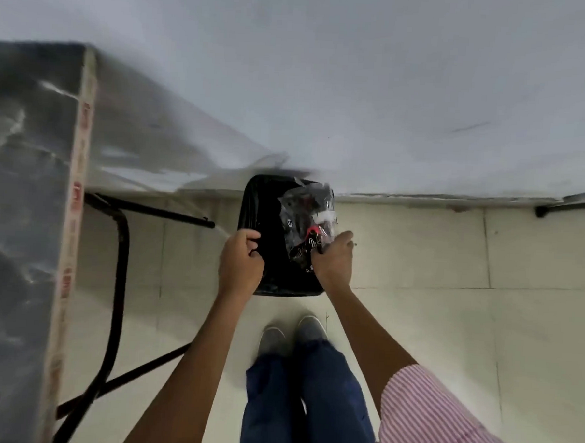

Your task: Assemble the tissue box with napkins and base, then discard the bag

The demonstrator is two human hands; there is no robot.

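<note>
Two risks: the bag could spring back out of the bin, or the bin could tip, by my judgement.
Cause of the first: the clear, crinkled plastic looks light and stiff, and much of it stands above the bin's far right rim; if it is let go before being pushed down, it may unfold and slide to the floor.
Cause of the second: a downward push on the right side, if the steadying grip on the left slips.
Left hand: clenched over the bin's near left rim, fingers curled around the edge.
Right hand: grasping the near end of the bag, fingertips pinched into the plastic.
Bag relative to right hand: touching it, reaching far and left from the fingers across the bin's opening.
Bin: black, on the floor against the wall, just beyond the person's shoes, right of the tabletop.
Tissue box: not in view.
Stage: discarding, not yet finished.
</note>
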